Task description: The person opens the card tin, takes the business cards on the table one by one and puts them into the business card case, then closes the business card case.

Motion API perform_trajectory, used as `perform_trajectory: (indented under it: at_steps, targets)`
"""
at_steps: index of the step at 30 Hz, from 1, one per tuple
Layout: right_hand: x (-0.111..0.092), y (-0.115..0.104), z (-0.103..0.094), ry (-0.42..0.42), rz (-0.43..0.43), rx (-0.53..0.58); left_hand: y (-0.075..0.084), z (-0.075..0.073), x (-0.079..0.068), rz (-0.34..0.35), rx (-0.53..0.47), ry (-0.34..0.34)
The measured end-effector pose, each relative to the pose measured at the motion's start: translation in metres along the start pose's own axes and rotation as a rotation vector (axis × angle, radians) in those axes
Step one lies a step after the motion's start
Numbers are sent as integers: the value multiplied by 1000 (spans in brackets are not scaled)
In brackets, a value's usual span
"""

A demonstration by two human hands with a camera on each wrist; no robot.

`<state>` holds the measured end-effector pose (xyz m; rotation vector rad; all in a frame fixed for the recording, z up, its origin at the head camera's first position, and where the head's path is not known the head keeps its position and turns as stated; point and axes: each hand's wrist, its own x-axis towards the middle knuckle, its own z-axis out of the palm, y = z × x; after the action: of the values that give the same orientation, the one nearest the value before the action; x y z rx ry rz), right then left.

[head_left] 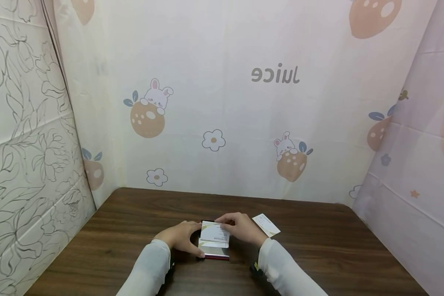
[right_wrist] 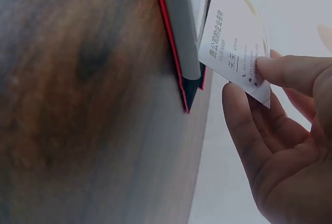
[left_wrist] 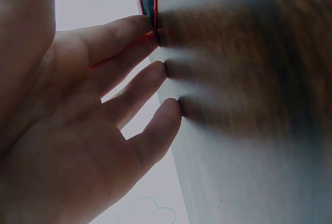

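Note:
A business card holder [head_left: 215,251] with a grey metallic face and red and black edges lies on the table in the head view. My left hand [head_left: 183,237] holds it along its left side, thumb at the near corner and fingers at the far end. In the left wrist view, other fingertips rest on the tabletop beside the holder. Between thumb and forefinger, my right hand [head_left: 244,228] pinches a white business card [right_wrist: 233,42], tilted over the holder. Another white card [head_left: 213,244] shows just below it, on the holder. Whether the pinched card touches the holder is unclear.
To the right of my right hand, a loose business card [head_left: 266,225] lies on the dark wooden table [head_left: 140,213]. Printed curtains [head_left: 222,102] hang behind the table and at both sides.

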<state>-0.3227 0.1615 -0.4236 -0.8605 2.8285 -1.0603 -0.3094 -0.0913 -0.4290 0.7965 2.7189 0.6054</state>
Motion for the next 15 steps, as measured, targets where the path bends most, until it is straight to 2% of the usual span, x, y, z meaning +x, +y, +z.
perform_trajectory:
  at_steps: [15]
  targets:
    - [-7,-6,8,-89,-7,-37,1,-1,-2,-17,-14,-15]
